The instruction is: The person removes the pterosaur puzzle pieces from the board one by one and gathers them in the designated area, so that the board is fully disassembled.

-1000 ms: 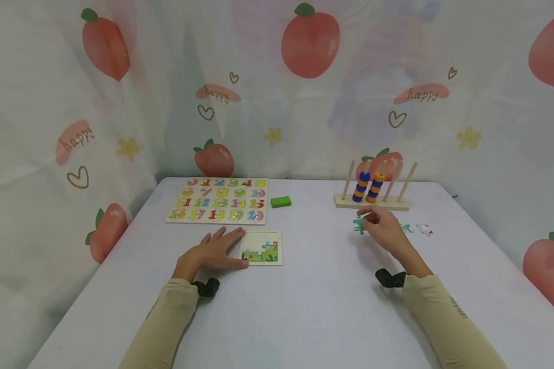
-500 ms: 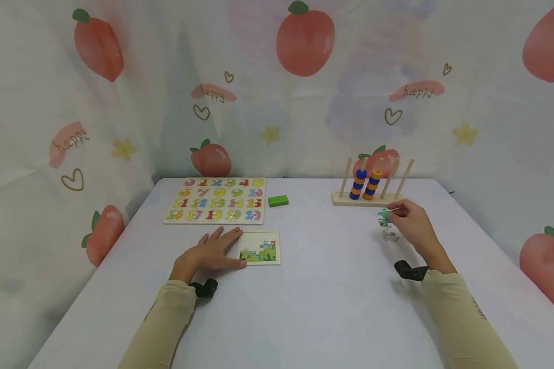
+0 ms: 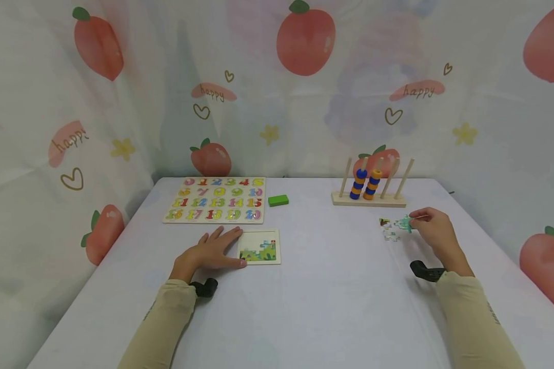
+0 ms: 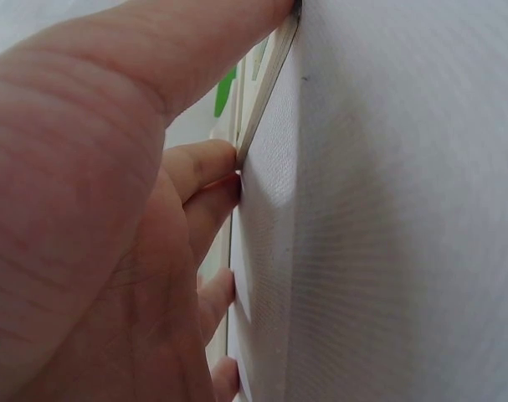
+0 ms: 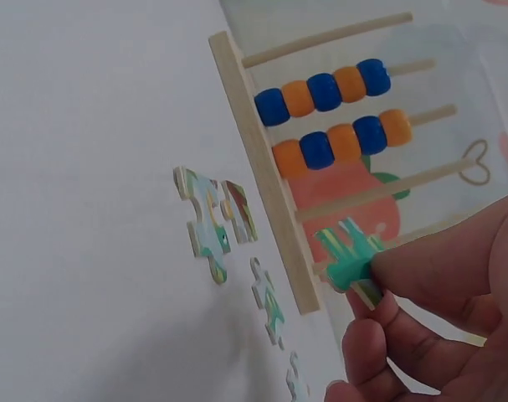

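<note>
I am watching the right hand [image 3: 436,234] pinching a green puzzle piece [image 5: 351,261] between thumb and fingertips, at the right of the table [image 3: 304,307], on the near side of the bead stand [image 3: 368,201]. Loose pieces [image 5: 205,222] are lying on the table to the left of that hand, and more are showing below it in my right wrist view.

The left hand [image 3: 208,254] is spreading its fingers along the left side of the frame [image 3: 278,248], its thumb touching the near corner and its index finger the far one. Inside, joined pieces are filling the near part and climbing toward the right.

Farther off, the green block [image 3: 278,200] is sitting just right of the number board [image 3: 228,192], which is showing 0 to 20 in four rows. On the stand, two of five rods are carrying blue and orange beads.

Behind everything, the fruit-printed cloth [image 3: 304,113] is repeating the word "happy"; lettering is running along the sleeves [image 3: 477,312], too small for me to read.
</note>
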`<state>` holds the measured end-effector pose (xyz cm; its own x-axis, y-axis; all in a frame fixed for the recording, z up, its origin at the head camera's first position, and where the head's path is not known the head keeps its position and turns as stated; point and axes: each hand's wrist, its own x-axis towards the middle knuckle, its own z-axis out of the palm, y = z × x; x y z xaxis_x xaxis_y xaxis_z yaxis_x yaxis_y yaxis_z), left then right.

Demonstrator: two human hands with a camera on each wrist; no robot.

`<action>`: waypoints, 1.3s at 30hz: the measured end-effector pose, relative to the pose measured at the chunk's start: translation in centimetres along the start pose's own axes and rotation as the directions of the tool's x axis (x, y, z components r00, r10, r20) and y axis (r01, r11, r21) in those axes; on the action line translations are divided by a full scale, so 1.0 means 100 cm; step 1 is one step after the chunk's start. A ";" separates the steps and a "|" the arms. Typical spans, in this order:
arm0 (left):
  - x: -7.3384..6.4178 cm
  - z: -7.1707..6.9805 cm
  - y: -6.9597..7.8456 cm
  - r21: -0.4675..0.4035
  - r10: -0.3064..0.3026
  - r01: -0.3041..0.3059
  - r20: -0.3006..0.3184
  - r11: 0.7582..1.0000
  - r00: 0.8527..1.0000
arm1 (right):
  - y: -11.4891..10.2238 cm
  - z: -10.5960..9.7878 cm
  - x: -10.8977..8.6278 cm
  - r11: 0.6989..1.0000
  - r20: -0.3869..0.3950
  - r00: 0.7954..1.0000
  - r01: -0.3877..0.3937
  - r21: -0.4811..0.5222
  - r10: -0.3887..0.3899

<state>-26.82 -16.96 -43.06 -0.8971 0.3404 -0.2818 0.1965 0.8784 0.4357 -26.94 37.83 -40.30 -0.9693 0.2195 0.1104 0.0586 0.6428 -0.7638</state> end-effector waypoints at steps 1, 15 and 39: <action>0.000 0.000 0.000 -0.002 -0.001 0.001 0.000 1.000 1.000 | 0.001 -0.001 0.000 1.000 0.005 1.000 -0.011 -0.003 0.011; -0.003 0.000 -0.003 -0.009 -0.009 0.009 -0.007 1.000 1.000 | 0.016 -0.007 0.006 0.990 0.118 0.987 -0.093 -0.103 0.105; 0.002 -0.003 -0.002 -0.014 0.017 -0.017 0.000 1.000 1.000 | 0.014 -0.002 0.001 0.975 0.082 0.990 -0.097 -0.202 0.115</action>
<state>-27.16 -17.22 -42.96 -0.8937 0.3550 -0.2743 0.2061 0.8679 0.4519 -26.93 38.91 -41.22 -0.9724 0.2315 -0.0305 0.1991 0.7538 -0.6263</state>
